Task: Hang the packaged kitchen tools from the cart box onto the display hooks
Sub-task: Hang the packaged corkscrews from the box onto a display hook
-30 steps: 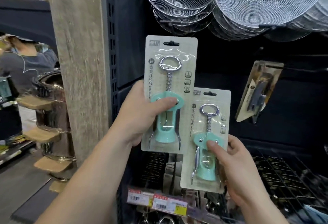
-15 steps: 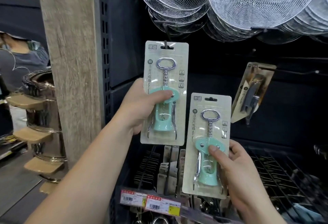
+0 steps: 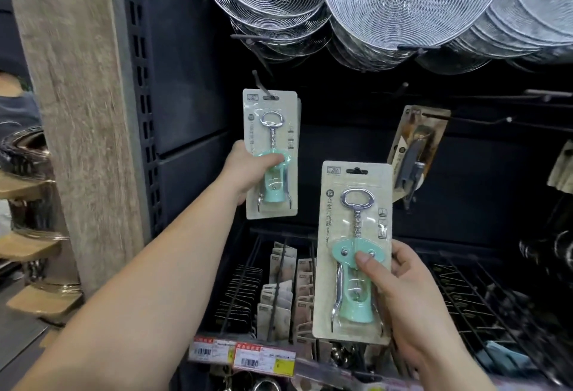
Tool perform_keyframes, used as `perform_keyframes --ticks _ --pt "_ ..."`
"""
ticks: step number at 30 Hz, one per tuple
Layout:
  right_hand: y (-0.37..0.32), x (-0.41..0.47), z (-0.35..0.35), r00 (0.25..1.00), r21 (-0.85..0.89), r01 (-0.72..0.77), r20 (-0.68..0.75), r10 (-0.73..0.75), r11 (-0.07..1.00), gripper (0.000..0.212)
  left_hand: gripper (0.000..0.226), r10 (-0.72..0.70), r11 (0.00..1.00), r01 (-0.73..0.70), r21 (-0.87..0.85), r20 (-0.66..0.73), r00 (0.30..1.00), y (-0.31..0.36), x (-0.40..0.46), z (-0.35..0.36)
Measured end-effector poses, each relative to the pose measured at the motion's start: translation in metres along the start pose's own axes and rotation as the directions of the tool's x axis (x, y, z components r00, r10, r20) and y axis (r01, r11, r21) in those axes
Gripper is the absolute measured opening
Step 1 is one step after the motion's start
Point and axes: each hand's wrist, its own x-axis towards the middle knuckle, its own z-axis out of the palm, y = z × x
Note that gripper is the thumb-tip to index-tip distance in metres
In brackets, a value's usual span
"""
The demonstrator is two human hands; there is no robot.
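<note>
My left hand (image 3: 248, 167) grips a carded mint-green corkscrew pack (image 3: 271, 130) held far up against the dark display panel. Its hang slot sits on a black display hook (image 3: 259, 83), and more cards show behind it. My right hand (image 3: 400, 285) pinches a second mint-green corkscrew pack (image 3: 353, 220), thumb on the green body, held upright lower and closer to me. The cart box is out of sight.
Wire mesh skimmers (image 3: 403, 6) hang overhead. A carded dark tool (image 3: 415, 148) hangs on a hook to the right, with bare hooks (image 3: 483, 120) beside it. Lower pegs hold several small carded items (image 3: 279, 294). Price labels (image 3: 245, 356) line the shelf edge. A wooden pillar (image 3: 74, 111) stands left.
My left hand has pushed its pack farther up and back onto the hook. My right hand has stayed low with its pack, which looms larger as the view shifted.
</note>
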Motion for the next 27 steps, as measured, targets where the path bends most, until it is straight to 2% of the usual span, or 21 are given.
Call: perform_keyframes --ticks 5,7,12,14,16,18,19,21,23,27 --pt "-0.002 0.002 -0.002 1.0 -0.028 0.008 -0.011 -0.009 1.0 0.031 0.045 0.01 0.999 -0.009 0.043 -0.026 1.0 -0.009 0.023 0.002" --pt "-0.002 0.005 0.001 1.0 -0.038 0.004 -0.01 -0.005 0.999 0.03 0.057 0.005 1.0 -0.004 0.012 -0.07 0.998 -0.011 0.028 0.001" --pt "-0.007 0.012 0.017 0.999 -0.072 0.036 0.03 -0.034 0.997 0.029 0.105 -0.014 1.0 0.009 -0.023 -0.222 0.975 -0.011 0.004 0.009" --pt "-0.01 0.013 0.026 0.997 -0.077 0.062 0.057 -0.058 0.995 0.03 0.093 0.001 0.999 -0.011 -0.035 -0.279 0.96 -0.007 -0.024 0.011" --pt "-0.014 0.014 0.036 0.993 -0.092 0.097 0.082 -0.09 0.991 0.03 0.061 0.028 0.994 -0.057 -0.089 -0.295 0.955 0.001 -0.064 0.008" --pt "-0.018 0.014 0.046 0.985 -0.095 0.143 0.107 -0.132 0.985 0.031 0.028 0.089 0.978 -0.126 -0.165 -0.219 0.972 0.004 -0.108 0.002" --pt "-0.02 0.013 0.051 0.98 -0.094 0.168 0.123 -0.156 0.981 0.032 0.025 0.122 0.968 -0.15 -0.2 -0.148 0.981 0.005 -0.13 -0.001" --pt "-0.025 0.012 0.063 0.966 -0.092 0.222 0.159 -0.206 0.971 0.033 0.044 0.189 0.955 -0.177 -0.24 0.028 0.982 0.005 -0.166 -0.009" --pt "-0.03 0.01 0.075 0.949 -0.073 0.265 0.194 -0.246 0.962 0.033 0.061 0.225 0.955 -0.192 -0.225 0.135 0.965 0.003 -0.186 -0.012" --pt "-0.037 0.007 0.096 0.921 -0.074 0.335 0.236 -0.31 0.939 0.032 0.075 0.282 0.949 -0.264 -0.171 0.086 0.956 0.0 -0.19 -0.019"
